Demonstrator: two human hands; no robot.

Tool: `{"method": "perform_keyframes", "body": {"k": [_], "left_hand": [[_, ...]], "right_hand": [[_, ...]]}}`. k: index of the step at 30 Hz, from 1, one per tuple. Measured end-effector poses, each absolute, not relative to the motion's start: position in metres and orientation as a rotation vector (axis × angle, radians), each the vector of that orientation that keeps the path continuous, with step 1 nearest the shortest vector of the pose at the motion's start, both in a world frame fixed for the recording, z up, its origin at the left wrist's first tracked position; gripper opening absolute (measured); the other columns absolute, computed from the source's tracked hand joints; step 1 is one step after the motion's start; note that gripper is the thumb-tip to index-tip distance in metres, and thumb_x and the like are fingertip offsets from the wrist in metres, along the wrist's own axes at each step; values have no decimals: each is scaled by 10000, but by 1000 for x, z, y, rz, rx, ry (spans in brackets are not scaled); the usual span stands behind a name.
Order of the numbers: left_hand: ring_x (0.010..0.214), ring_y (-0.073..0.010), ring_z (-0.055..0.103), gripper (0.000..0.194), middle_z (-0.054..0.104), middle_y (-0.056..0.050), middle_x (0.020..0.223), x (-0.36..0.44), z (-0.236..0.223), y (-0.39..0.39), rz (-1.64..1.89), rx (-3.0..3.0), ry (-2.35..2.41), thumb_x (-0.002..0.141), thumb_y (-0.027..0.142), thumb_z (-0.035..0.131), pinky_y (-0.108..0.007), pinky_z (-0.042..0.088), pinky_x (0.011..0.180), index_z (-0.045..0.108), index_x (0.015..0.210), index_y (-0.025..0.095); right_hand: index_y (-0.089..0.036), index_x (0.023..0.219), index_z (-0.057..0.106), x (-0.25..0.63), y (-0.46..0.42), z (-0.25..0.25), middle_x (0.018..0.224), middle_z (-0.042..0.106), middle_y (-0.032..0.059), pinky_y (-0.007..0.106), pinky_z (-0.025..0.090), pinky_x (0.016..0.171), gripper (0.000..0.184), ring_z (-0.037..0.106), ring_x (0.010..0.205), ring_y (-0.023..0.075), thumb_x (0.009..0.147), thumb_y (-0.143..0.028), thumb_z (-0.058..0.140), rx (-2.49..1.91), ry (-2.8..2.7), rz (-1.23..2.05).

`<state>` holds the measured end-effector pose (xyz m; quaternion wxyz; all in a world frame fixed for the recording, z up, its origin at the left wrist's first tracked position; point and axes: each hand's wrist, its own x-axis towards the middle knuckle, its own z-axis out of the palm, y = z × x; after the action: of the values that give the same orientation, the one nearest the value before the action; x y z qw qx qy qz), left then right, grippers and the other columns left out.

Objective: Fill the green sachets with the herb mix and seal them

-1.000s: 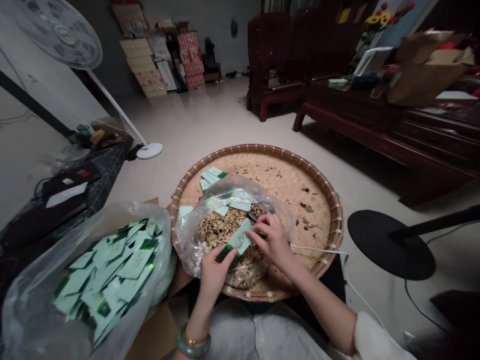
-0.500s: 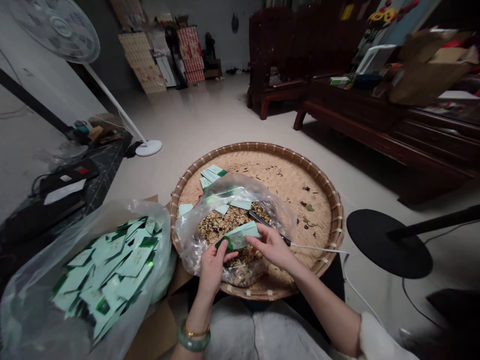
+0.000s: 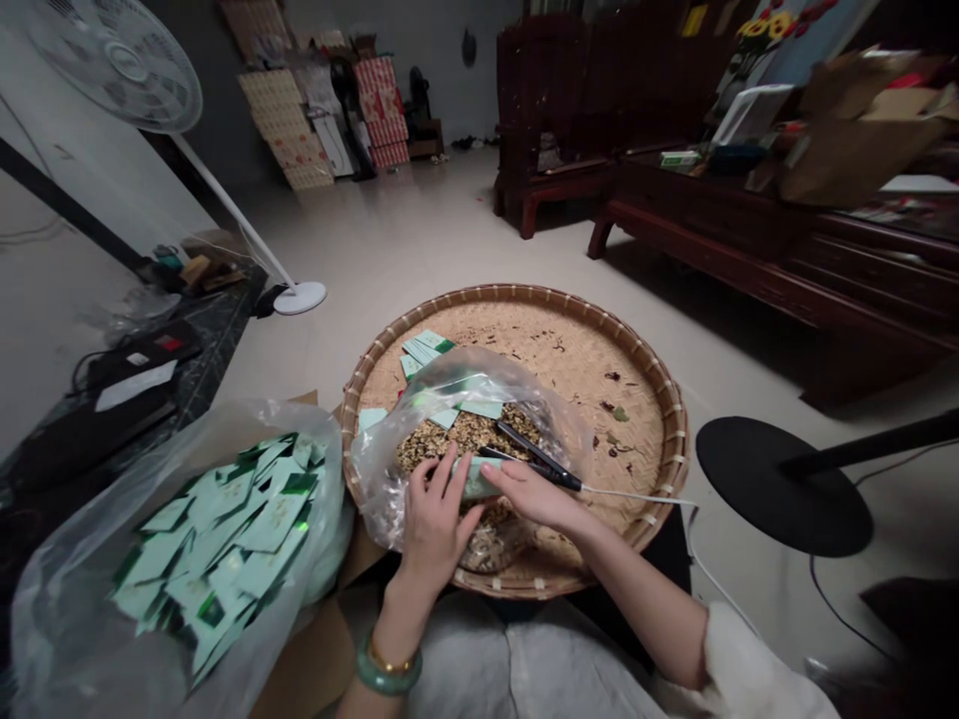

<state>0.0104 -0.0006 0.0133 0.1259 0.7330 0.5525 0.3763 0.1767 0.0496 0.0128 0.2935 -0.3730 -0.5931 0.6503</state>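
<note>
A mint-green sachet with dark green at one end is held over a clear plastic bag of loose, mixed dry grain-like pieces. My left hand lays its fingers over the sachet's left part, thumb below. My right hand pinches its right end, thumb on top. Just behind, a black corded clamp-like tool, much like a hair straightener, lies with its two arms apart. Part of its lower arm is hidden behind my right hand. More sachets rest on the grain.
A round woven bamboo tray carries the bag, a stack of sachets and dried scraps. At left, a large plastic bag is full of sachets. A white cord crosses the tray's right rim. A black round stand base sits at right.
My left hand has shifted up and spread its fingers over the sachet, hiding much of it. The sachet is turned more level. The tool's lower arm now shows more.
</note>
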Motion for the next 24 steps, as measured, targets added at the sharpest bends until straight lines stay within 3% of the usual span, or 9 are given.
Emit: {"method": "perform_keyframes", "body": {"k": [5, 9, 11, 12, 14, 16, 17, 24], "left_hand": [[1022, -285, 510, 501, 650, -102, 1155, 5, 10, 6, 1068, 2158, 1651, 746, 185, 646, -456, 430, 904, 560, 1239, 205], [974, -282, 557, 398, 687, -85, 1022, -4, 9, 9, 1196, 1955, 1749, 701, 231, 690, -434, 451, 858, 645, 1097, 228], [948, -277, 579, 383, 690, -81, 1001, -7, 7, 9, 1252, 1856, 1777, 684, 230, 694, -402, 474, 801, 658, 1066, 233], [939, -272, 585, 387, 689, -81, 998, -8, 6, 9, 1270, 1820, 1792, 680, 229, 693, -386, 484, 776, 657, 1065, 229], [926, -256, 592, 403, 680, -84, 1012, -9, 3, 9, 1272, 1780, 1834, 681, 235, 679, -366, 497, 754, 643, 1082, 213], [876, -229, 604, 421, 666, -91, 1035, -10, 0, 8, 1250, 1746, 1883, 693, 250, 659, -357, 509, 747, 620, 1108, 193], [839, -215, 611, 427, 661, -95, 1039, -11, -1, 8, 1243, 1719, 1905, 699, 261, 651, -352, 516, 740, 612, 1116, 182], [759, -202, 640, 461, 672, -107, 997, -15, 1, 5, 1259, 1612, 1963, 698, 323, 654, -357, 540, 725, 601, 1118, 141]], "right_hand": [[-154, 792, 643, 172, 54, 28, 790, 656, 36, 320, 481, 746, 492, 587, 754, 166, 837, -605, 452, -914, -1652, 1690], [-174, 960, 640, 187, 56, 28, 934, 667, 85, 331, 507, 744, 430, 625, 881, 196, 893, -520, 395, -1014, -1405, 1587], [-173, 1067, 613, 193, 52, 19, 1017, 649, 107, 357, 506, 769, 364, 617, 927, 216, 865, -448, 487, -1150, -1545, 1484], [-171, 1134, 588, 194, 49, 15, 1073, 629, 117, 376, 494, 814, 391, 602, 969, 231, 821, -404, 569, -1210, -1692, 1426], [-178, 1296, 480, 191, 42, 7, 1212, 549, 134, 401, 430, 936, 652, 541, 1096, 263, 702, -304, 718, -1279, -2000, 1307], [-210, 1389, 363, 182, 35, 5, 1311, 450, 136, 395, 376, 1000, 879, 466, 1191, 281, 620, -224, 788, -1310, -2217, 1205], [-229, 1399, 344, 176, 33, 5, 1325, 422, 131, 389, 374, 1000, 909, 451, 1204, 282, 610, -198, 795, -1314, -2286, 1160], [-226, 1096, 626, 154, 35, 8, 1058, 511, 65, 302, 425, 829, 391, 561, 938, 204, 730, -93, 662, -1185, -2502, 990]]}}
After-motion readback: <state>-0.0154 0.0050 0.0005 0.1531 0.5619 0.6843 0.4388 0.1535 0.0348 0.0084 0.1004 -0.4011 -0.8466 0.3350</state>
